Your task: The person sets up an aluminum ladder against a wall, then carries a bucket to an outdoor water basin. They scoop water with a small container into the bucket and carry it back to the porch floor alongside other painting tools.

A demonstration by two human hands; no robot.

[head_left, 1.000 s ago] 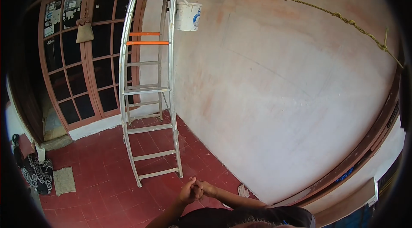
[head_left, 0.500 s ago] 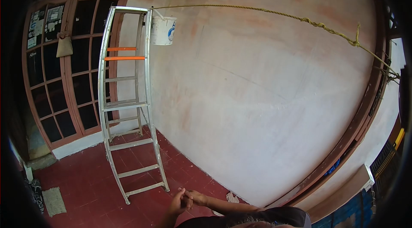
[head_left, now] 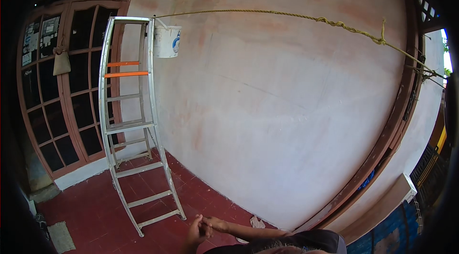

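At the bottom centre, my left hand [head_left: 196,229] and my right hand [head_left: 217,224] meet in front of my body, touching each other. The fingers of both are closed together, with the left thumb pointing up. Whether anything small sits between them is hidden. Beyond them stands an aluminium stepladder [head_left: 138,172] with orange bars near its top, its nearest foot a short way from my hands. A white bucket [head_left: 166,43] hangs by its handle at the ladder's top right.
A yellow rope [head_left: 267,12] runs from beside the ladder top across the patchy wall [head_left: 267,125] to the right-hand post. Glass-paned doors [head_left: 68,106] stand at left, a bag [head_left: 61,64] hanging there. A mat [head_left: 62,237] and a crumpled cloth [head_left: 257,222] lie on the red tiles.
My view has shifted, so the ladder, bucket and rope sit further left and slightly lower. My hands stay together, a little lower in view.
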